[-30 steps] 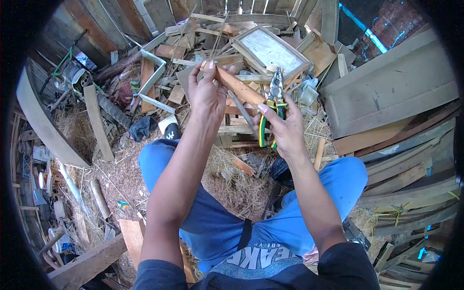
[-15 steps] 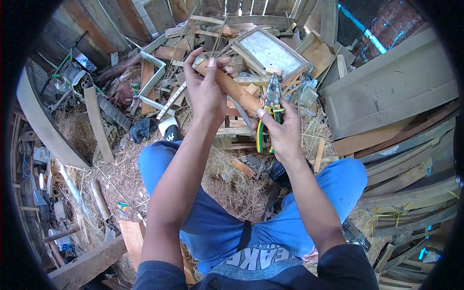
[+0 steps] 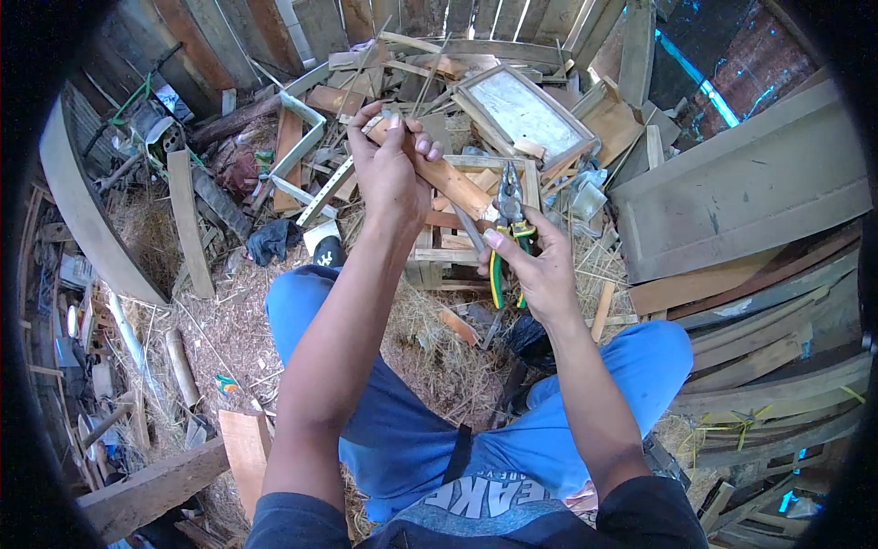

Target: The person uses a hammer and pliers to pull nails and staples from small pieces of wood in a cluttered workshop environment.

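My left hand (image 3: pixel 391 174) is closed around the upper end of a brown wooden piece (image 3: pixel 450 183), which slants down to the right between my hands. A paler patch shows at its lower right end. In my right hand (image 3: pixel 541 261) are pliers (image 3: pixel 509 203) with green and yellow handles, jaws pointing up. The pliers stand beside the wood's right end, and the right thumb lies near that end. Below the wood a thin dark strip (image 3: pixel 469 227) runs toward the right fingers. Whether those fingers also grip the wood or the strip is hidden.
A low wooden frame (image 3: pixel 437 267) stands beyond my knees. Behind it lie heaped scrap wood and a framed pane (image 3: pixel 523 110). A large wooden panel (image 3: pixel 741 183) leans at the right, and a curved board (image 3: pixel 84 215) rises at the left. Straw and shavings cover the ground.
The wooden piece has turned, so a paler, faceted face and its light end now show. The pliers have shifted slightly left. My head view has moved a little.
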The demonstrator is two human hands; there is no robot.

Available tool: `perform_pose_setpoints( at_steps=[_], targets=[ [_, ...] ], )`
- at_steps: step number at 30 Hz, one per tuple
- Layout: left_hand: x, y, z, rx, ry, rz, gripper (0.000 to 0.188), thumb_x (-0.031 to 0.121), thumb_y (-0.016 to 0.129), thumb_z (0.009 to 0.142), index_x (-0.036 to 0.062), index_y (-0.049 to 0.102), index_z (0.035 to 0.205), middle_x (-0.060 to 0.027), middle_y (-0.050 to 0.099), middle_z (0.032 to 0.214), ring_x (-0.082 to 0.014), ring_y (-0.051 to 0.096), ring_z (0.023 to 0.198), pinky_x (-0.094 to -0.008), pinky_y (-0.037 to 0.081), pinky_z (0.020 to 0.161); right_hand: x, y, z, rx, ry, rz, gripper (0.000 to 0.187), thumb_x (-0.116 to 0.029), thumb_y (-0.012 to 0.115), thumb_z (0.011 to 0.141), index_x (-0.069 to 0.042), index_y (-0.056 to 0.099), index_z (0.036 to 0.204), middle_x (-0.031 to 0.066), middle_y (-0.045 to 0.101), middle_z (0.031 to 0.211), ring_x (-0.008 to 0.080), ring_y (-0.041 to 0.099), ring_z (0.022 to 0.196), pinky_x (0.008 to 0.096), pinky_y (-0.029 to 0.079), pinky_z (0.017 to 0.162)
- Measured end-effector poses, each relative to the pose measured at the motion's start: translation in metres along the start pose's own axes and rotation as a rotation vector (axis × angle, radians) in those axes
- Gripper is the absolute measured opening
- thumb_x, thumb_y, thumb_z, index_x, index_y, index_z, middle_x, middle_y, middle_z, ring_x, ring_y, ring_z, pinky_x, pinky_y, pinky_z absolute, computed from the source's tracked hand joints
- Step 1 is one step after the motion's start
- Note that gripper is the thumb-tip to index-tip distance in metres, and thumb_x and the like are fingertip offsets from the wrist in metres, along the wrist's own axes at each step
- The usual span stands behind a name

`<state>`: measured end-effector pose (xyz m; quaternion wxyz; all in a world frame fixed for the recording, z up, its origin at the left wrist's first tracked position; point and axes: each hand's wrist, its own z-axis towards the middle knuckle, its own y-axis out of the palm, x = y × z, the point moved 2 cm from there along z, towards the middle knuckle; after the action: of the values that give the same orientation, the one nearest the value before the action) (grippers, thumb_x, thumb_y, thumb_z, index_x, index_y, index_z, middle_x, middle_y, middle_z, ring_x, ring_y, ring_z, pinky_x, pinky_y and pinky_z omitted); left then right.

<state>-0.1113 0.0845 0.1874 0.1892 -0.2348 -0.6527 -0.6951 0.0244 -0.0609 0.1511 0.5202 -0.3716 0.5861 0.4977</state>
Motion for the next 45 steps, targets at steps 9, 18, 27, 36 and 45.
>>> perform_pose_setpoints(
  at_steps=[9,18,27,36,45],
  targets=[
    [-0.001,0.003,-0.006,-0.005,-0.018,0.083,0.027,0.004,0.040,0.106,0.0127,0.035,0.131,-0.0117,0.054,0.092,-0.0176,0.049,0.070,-0.0348,0.046,0.063,-0.003,0.003,0.003,0.088,0.039,0.106,0.024,-0.008,0.068,0.096,0.004,0.062,0.116,0.0057,0.068,0.084,0.0123,0.067,0.069,0.0280,0.060,0.061],
    [-0.002,-0.003,0.002,-0.017,-0.022,-0.010,0.027,0.004,0.041,0.104,0.0119,0.035,0.129,-0.0126,0.054,0.089,-0.0197,0.051,0.071,-0.0359,0.046,0.064,0.008,-0.018,0.015,0.155,0.095,0.094,0.025,-0.013,0.070,0.095,0.003,0.063,0.113,0.0077,0.070,0.086,0.0143,0.068,0.069,0.0296,0.058,0.063],
    [-0.004,-0.006,0.004,0.019,-0.037,-0.019,0.031,0.001,0.041,0.102,0.0128,0.035,0.130,-0.0129,0.055,0.089,-0.0209,0.052,0.071,-0.0371,0.047,0.064,0.020,-0.031,0.025,0.211,0.164,0.073,0.032,-0.014,0.072,0.094,0.003,0.062,0.119,0.0110,0.071,0.090,0.0176,0.072,0.076,0.0310,0.059,0.065],
    [-0.006,-0.011,0.010,0.039,-0.051,-0.045,0.037,-0.003,0.043,0.099,0.0118,0.033,0.131,-0.0139,0.054,0.091,-0.0218,0.053,0.073,-0.0377,0.048,0.065,0.083,-0.056,0.044,0.304,0.388,0.236,0.030,-0.008,0.069,0.094,0.005,0.060,0.119,0.0140,0.069,0.104,0.0219,0.072,0.087,0.0329,0.061,0.067],
    [-0.005,-0.018,0.011,0.070,-0.050,-0.062,0.042,-0.006,0.045,0.095,0.0117,0.032,0.131,-0.0156,0.054,0.096,-0.0240,0.054,0.077,-0.0408,0.050,0.070,0.127,-0.064,0.051,0.342,0.449,0.387,0.034,0.009,0.054,0.094,0.006,0.055,0.127,0.0138,0.064,0.108,0.0250,0.067,0.093,0.0370,0.061,0.080]
  ],
)
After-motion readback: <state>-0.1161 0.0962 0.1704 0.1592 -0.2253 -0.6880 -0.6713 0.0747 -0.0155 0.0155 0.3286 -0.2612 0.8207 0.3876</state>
